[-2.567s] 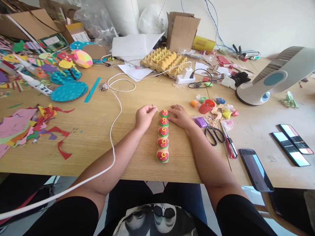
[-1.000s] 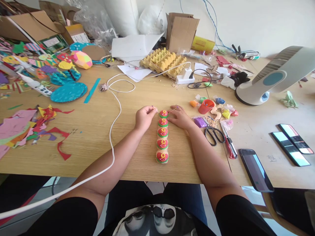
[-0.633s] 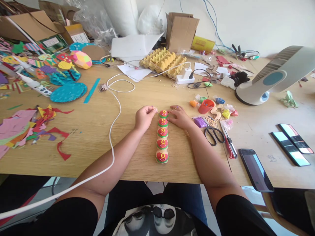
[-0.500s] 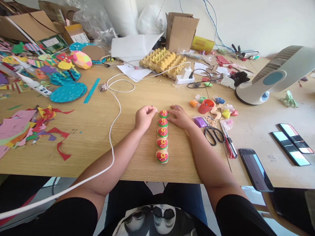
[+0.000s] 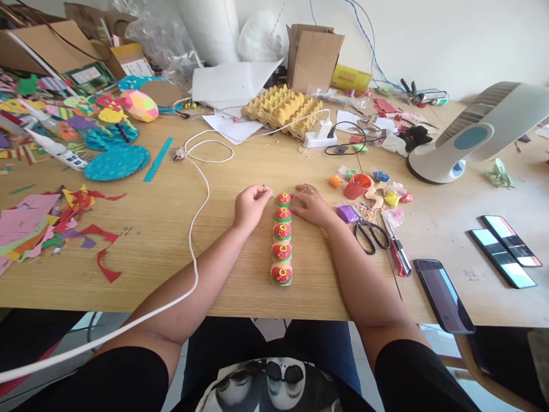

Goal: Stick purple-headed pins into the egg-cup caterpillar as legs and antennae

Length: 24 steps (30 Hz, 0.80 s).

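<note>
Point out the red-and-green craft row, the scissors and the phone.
red-and-green craft row [image 5: 282, 252]: head view, fourth cap from the far end.
scissors [image 5: 364, 225]: head view, near the pivot.
phone [image 5: 443, 293]: head view, middle of the dark screen.

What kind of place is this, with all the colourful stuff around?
Probably a craft table in a home or workshop. Cut coloured paper scraps lie on the wooden table, scissors and clay bits sit nearby, and a decorated egg-carton caterpillar lies between the left hand and right hand.
</note>
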{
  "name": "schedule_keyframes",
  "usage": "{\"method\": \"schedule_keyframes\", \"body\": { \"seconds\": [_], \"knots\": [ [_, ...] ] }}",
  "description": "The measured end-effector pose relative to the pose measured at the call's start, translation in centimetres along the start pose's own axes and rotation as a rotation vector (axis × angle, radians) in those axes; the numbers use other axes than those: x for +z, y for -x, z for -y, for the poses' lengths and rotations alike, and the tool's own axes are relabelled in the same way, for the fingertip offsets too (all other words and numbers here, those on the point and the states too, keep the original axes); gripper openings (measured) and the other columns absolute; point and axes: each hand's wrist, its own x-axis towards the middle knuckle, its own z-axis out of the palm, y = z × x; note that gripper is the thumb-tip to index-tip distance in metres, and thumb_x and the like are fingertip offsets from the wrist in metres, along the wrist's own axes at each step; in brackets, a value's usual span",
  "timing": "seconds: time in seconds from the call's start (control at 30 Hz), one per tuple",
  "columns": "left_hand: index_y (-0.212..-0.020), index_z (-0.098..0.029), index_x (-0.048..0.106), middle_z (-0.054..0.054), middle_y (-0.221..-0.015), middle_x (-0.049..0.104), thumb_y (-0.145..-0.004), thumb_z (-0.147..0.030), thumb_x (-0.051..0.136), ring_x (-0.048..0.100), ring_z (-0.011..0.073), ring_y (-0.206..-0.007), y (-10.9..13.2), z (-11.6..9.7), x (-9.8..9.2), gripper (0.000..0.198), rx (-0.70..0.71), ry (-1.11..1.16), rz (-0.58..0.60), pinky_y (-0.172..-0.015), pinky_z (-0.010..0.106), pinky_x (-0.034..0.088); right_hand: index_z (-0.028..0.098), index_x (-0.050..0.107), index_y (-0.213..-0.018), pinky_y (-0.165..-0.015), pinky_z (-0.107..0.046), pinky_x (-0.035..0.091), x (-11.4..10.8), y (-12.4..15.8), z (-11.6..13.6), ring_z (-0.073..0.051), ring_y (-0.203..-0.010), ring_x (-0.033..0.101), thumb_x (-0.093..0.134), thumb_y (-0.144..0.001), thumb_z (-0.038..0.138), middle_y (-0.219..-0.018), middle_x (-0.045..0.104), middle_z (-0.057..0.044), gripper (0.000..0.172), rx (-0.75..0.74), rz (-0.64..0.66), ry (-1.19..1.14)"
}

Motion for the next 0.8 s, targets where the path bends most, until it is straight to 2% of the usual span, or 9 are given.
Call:
{"method": "schedule_keyframes", "body": {
  "seconds": [0.27, 0.47, 0.8],
  "knots": [
    [-0.094, -0.018, 0.074, 0.007, -0.099, 0.077, -0.076, -0.040, 0.077, 0.072, 0.0204, -0.091, 0.06, 0.19, 0.06, 0.029, -0.025, 0.057, 0.004, -0.085, 0.031, 0.056, 0.022, 0.068, -0.130, -0.121, -0.053, 0.025, 0.06, 0.18, -0.37, -0.034, -0.144, 0.034, 0.066, -0.087, 0.051, -0.145, 0.052, -0.015, 0.052, -0.032, -0.034, 0.013],
    [-0.097, -0.018, 0.074, 0.009, -0.106, 0.077, -0.074, -0.039, 0.079, 0.072, 0.0212, -0.092, 0.05, 0.36, 0.05, 0.032, -0.034, 0.073, 0.007, -0.085, 0.032, 0.057, 0.023, 0.069, -0.128, -0.119, -0.053, 0.028, 0.17, 0.30, -0.59, -0.034, -0.143, 0.036, 0.066, -0.087, 0.053, -0.144, 0.053, -0.014, 0.050, -0.045, -0.051, 0.024],
    [-0.099, -0.018, 0.073, 0.008, -0.097, 0.076, -0.072, -0.038, 0.079, 0.072, 0.0207, -0.091, -0.01, 0.51, -0.05, 0.034, -0.034, 0.077, 0.040, -0.085, 0.033, 0.056, 0.022, 0.071, -0.126, -0.119, -0.055, 0.031, -0.67, 0.61, -0.10, -0.036, -0.144, 0.036, 0.070, -0.085, 0.046, -0.144, 0.053, -0.014, 0.047, -0.006, -0.051, -0.001]
  ]
}}
